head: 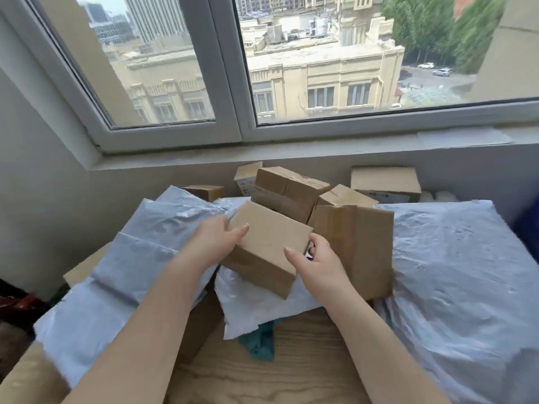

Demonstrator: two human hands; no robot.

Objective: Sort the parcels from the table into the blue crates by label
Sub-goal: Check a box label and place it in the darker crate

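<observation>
Holding the cardboard box (269, 237) between both hands, I see it lies tilted on top of the parcel heap, on a grey mailer bag (256, 304), in the middle of the wooden table (294, 371). Its long axis runs from far left to near right. My left hand (213, 243) grips the far-left end, thumb on the top face, the other fingers hidden behind. My right hand (318, 263) grips the near-right corner, thumb on top and fingers curled around the side. Both hands are equally near, one at each end. No label shows on the faces I see, and no blue crate is in view, so I judge the box must be turned first to read it.
</observation>
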